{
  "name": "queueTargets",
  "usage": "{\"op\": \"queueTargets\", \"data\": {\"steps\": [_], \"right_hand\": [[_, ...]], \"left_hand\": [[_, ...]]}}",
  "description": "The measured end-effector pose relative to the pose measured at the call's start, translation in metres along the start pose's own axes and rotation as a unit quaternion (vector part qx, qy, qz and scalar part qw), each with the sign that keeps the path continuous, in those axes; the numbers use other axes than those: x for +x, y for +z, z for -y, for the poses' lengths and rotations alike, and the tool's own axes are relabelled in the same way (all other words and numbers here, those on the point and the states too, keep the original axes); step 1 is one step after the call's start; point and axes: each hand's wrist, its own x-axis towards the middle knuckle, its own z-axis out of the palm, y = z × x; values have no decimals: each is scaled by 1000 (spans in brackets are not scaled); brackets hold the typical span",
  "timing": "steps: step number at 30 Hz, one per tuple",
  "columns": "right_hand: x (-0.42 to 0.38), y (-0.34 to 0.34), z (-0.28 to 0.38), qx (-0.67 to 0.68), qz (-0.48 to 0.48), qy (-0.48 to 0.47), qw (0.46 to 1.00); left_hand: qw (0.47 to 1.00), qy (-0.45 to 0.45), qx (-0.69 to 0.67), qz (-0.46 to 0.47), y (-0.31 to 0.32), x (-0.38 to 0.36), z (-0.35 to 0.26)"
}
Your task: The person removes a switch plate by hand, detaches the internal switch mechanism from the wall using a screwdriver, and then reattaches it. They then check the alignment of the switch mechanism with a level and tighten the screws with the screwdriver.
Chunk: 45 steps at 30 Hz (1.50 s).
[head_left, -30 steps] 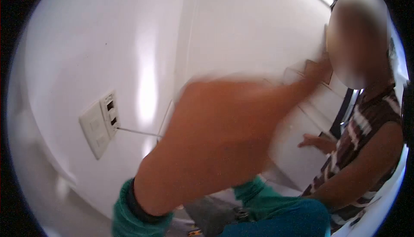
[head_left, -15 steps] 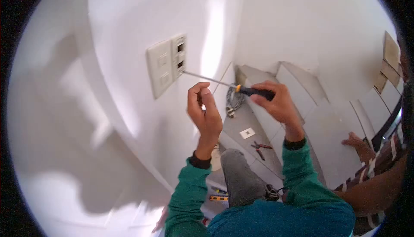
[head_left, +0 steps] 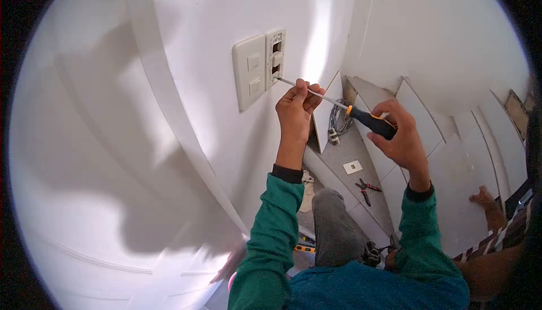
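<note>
My right hand grips the black and yellow handle of a screwdriver. Its long metal shaft slants up to the left, and the tip meets the lower end of an uncovered wall switch frame with two dark openings. My left hand pinches the shaft between thumb and fingers, not far from the tip. Beside the frame, on its left, is a white switch plate with two switches.
On the stair below lie a white cover plate, red-handled pliers and a coiled grey cable. A yellow level lies near my knee. Another person's hand rests on a step at the right. A white door fills the left.
My left hand has risen from below the screwdriver and closed on its shaft. The right hand still holds the handle. The view has shifted, so the wall plates sit further right.
</note>
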Motion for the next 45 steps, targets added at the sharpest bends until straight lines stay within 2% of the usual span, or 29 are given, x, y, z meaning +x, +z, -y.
{"op": "queueTargets", "data": {"steps": [2, 3, 4, 6, 8, 10, 12, 14, 15, 17, 18, 20, 21, 23, 24, 26, 28, 30, 31, 32, 33, 35, 36, 37, 39, 41, 42, 44, 45], "right_hand": [[-3, 5, -7, -108, -86, -137, 981], [-3, 5, -7, -108, -85, -132, 982], [1, 4, -8, -45, -56, -15, 997], [4, 0, -5, 19, -26, 100, 994], [3, -6, 1, -32, -20, -33, 999], [1, 2, -7, -73, -54, -71, 993], [1, 6, -7, -116, -88, -107, 984], [3, 4, -4, 15, -10, 91, 996], [4, 3, -6, 16, -10, 90, 996], [4, 2, -11, -38, -53, -122, 990], [4, 3, -8, -36, -54, -125, 990], [-1, 7, -2, -71, -62, 4, 996], [1, 8, -6, -71, -63, 3, 995], [5, 9, -14, 27, -34, 61, 997], [4, 7, -12, 27, -34, 60, 997], [1, 3, -3, -9, -43, -40, 998], [-1, 9, -7, -27, -77, -32, 996], [2, 11, -12, -47, -110, -26, 993], [4, 8, -15, 2, -65, 35, 997], [6, 7, -15, 50, -21, 95, 994], [5, 7, -13, 50, -20, 93, 994], [0, 9, -5, 44, -71, -47, 995], [-1, 10, -8, 45, -71, -47, 995], [-3, 12, -13, -17, -100, -73, 992], [-3, 13, -16, -79, -128, -99, 984], [-2, 15, -14, 50, -78, 82, 992], [0, 18, -14, 50, -81, 89, 992], [2, 17, -22, 9, -90, -52, 995], [1, 16, -24, 43, -69, -49, 995]], "left_hand": [[998, 11, -54, 30, 2, 1, 1], [992, 19, -106, 60, 1, 0, 3], [993, 17, -105, 59, 1, 1, 4], [987, 46, -127, 90, -1, 5, 3], [990, 48, -113, 63, 2, 3, 4], [998, 6, -44, -43, 5, 2, -1], [995, 42, -87, -1, 4, 1, -4], [984, 51, -162, 60, 6, 3, -7], [984, 52, -161, 61, 7, 3, -8], [995, 42, -79, -31, 6, 1, -5], [995, 46, -78, -31, 6, 1, -5], [994, 45, -95, -37, 6, 1, -2], [987, 52, -150, 19, 7, 3, -3], [991, 48, -126, 16, 4, 6, -7], [994, 45, -102, 11, 3, 6, -8], [995, 37, -93, -27, 7, 5, -5], [994, 29, -82, -65, 8, 3, -7], [979, 66, -182, 70, 4, 5, -7], [978, 67, -183, 69, 2, 6, -6], [984, 70, -156, 46, 0, 7, -5], [989, 72, -128, 23, -2, 8, -4], [992, 60, -108, -16, -2, 9, -1], [994, 44, -87, -55, -2, 9, -1], [994, 45, -87, -55, -1, 8, -1], [984, 65, -169, 10, -3, 11, -1], [984, 61, -162, 42, -4, 10, -3], [983, 56, -155, 75, -8, 10, -4], [990, 99, -43, 90, -26, 22, 0], [989, 118, 73, 47, -32, 24, 1]]}}
